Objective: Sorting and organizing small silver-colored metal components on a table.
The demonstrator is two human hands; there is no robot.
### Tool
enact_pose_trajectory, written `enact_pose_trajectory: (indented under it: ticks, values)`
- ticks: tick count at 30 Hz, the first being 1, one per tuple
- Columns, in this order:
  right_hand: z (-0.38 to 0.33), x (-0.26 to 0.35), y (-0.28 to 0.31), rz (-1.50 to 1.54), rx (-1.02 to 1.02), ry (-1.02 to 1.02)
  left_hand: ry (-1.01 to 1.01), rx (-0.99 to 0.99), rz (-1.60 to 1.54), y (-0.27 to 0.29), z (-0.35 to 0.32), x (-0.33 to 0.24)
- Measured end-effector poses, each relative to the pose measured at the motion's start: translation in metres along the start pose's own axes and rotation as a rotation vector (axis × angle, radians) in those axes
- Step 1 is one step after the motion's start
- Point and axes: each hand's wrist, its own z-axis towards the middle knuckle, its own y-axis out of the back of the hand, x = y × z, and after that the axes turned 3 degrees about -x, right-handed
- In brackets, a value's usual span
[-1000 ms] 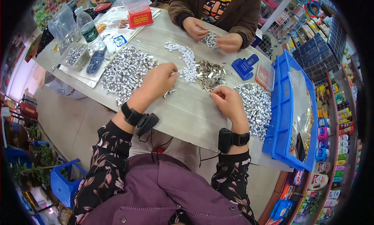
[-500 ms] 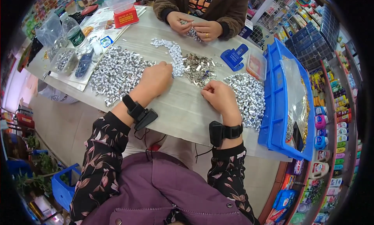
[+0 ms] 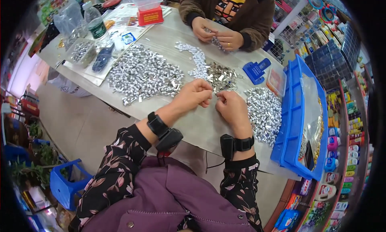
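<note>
Near the table's front edge my left hand (image 3: 194,98) and my right hand (image 3: 234,106) face each other, a narrow gap apart. Both have their fingers pinched; whatever they hold is too small or hidden to make out. Just beyond them lies a heap of flat shiny metal pieces (image 3: 222,77). A curved band of small white pieces (image 3: 197,60) runs along its left side. A wide pile of small silver-and-white pieces (image 3: 142,73) spreads to the left of my left hand. Beside my right hand is another pile of similar silver pieces (image 3: 264,115).
Across the table a person's hands (image 3: 217,36) hold small silver pieces. To the right stand a blue tray (image 3: 283,123), a blue plastic device (image 3: 256,70) and a clear box (image 3: 277,81). A bottle (image 3: 95,22), a small tub (image 3: 81,52) and a red box (image 3: 150,16) sit at the left.
My left hand has moved right, from the band of white pieces to close beside my right hand. The whole view has shifted slightly.
</note>
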Motion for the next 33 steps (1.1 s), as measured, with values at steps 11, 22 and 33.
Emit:
enact_pose_trajectory:
  ticks: [11, 22, 33]
  values:
    - [0.002, 0.01, -0.004, 0.873, 0.008, -0.135, 0.046, 0.007, -0.209, 0.007, 0.001, 0.001]
    - [0.006, 0.013, -0.001, 1.263, 0.22, -0.257, 0.13, 0.081, -0.429, 0.015, 0.003, -0.004]
    - [0.002, 0.01, -0.013, 1.246, 0.049, -0.187, 0.08, 0.035, -0.41, 0.007, -0.001, -0.004]
